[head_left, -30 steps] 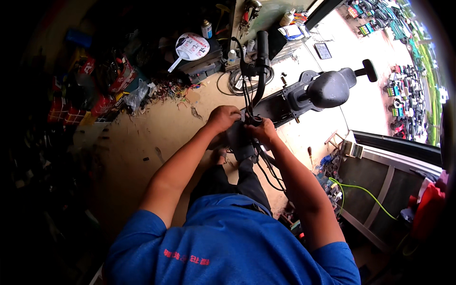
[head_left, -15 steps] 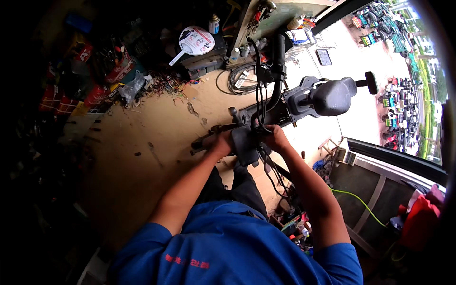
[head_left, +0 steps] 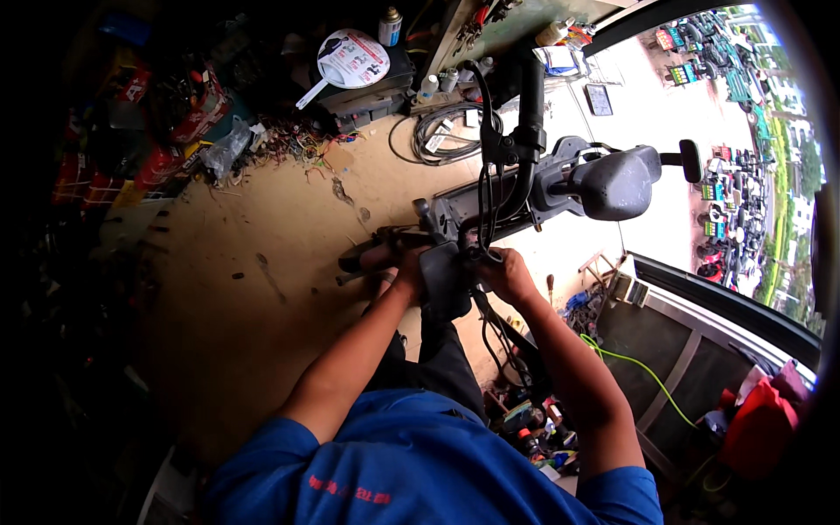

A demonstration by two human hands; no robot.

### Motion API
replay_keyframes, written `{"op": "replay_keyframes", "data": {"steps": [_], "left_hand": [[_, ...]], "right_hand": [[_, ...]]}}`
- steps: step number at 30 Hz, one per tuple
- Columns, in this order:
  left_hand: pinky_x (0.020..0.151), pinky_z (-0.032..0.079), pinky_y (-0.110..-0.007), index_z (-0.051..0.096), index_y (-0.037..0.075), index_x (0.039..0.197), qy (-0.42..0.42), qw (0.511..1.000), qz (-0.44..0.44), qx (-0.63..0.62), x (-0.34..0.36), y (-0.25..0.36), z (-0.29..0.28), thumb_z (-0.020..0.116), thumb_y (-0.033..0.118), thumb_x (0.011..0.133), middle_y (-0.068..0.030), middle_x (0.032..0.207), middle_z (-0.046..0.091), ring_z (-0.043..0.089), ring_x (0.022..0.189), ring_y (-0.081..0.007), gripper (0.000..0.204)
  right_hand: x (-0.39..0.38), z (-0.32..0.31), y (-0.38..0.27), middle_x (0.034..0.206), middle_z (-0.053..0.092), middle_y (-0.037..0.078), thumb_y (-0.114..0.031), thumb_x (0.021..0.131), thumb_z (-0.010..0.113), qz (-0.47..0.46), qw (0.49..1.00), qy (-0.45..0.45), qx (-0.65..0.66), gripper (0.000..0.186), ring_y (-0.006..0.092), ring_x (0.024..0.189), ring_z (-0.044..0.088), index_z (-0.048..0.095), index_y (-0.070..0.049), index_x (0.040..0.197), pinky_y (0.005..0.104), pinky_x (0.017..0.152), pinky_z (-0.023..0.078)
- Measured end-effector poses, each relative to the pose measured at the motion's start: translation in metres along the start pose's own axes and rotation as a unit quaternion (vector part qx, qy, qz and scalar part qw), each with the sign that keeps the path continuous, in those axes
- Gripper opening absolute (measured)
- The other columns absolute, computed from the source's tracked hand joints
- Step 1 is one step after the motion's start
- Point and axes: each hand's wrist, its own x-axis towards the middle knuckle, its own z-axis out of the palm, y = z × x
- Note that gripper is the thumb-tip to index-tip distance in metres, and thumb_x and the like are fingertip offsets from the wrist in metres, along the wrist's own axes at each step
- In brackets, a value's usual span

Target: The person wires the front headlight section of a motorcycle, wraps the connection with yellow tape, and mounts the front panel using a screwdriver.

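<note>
A black electric scooter (head_left: 604,184) with seat and handlebar (head_left: 531,114) stands before me, with loose cables (head_left: 490,341) hanging from its steering area. My left hand (head_left: 405,276) is at the left edge of a black front panel (head_left: 444,280), its fingers mostly hidden behind it. My right hand (head_left: 507,278) is closed at the steering stem below the handlebar, right of that panel, among the cables; what exactly its fingers hold is too small to make out.
Coiled cable (head_left: 437,140), bottles (head_left: 427,87) and a round white fan (head_left: 348,58) are at the back. Tool clutter (head_left: 201,114) fills the left. A metal-framed panel (head_left: 656,367) and red cloth (head_left: 757,420) are at right. Rows of scooters (head_left: 726,210) stand outside the doorway.
My left hand has moved down from the top of the stem area to behind the panel's left edge. My right hand has moved slightly right and down. More of the scooter's front shows.
</note>
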Motion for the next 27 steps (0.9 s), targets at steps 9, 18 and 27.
{"op": "replay_keyframes", "data": {"steps": [9,18,27], "left_hand": [[0.097,0.059,-0.036,0.072,0.004,0.126,-0.053,0.708,0.277,0.648,0.015,-0.009,-0.038,0.073,0.017,0.098,-0.0087,0.115,0.077,0.075,0.107,-0.0242,0.031],[0.088,0.061,-0.039,0.075,0.009,0.124,0.053,0.542,0.309,0.78,0.004,-0.012,-0.039,0.078,0.031,0.092,-0.0121,0.112,0.078,0.076,0.104,-0.0318,0.039],[0.083,0.062,-0.042,0.075,0.018,0.123,0.034,0.498,0.293,0.815,0.026,-0.021,-0.082,0.075,0.037,0.093,-0.0103,0.109,0.079,0.077,0.1,-0.0327,0.036]], "right_hand": [[0.012,-0.013,-0.013,0.09,0.077,0.016,-0.026,0.094,0.08,-0.013,0.994,0.004,-0.107,0.03,0.0177,0.079,0.073,0.08,-0.001,0.11,0.035,0.075,0.056],[0.018,-0.007,0.018,0.096,0.077,0.02,-0.02,0.092,0.079,-0.025,0.998,0.008,-0.062,0.026,0.0366,0.087,0.076,0.08,-0.003,0.112,0.0412,0.079,0.058],[-0.01,-0.045,-0.016,0.094,0.078,0.015,-0.017,0.101,0.073,0.002,0.993,-0.069,-0.094,0.025,0.0169,0.086,0.074,0.076,0.002,0.117,0.0352,0.08,0.058]]}}
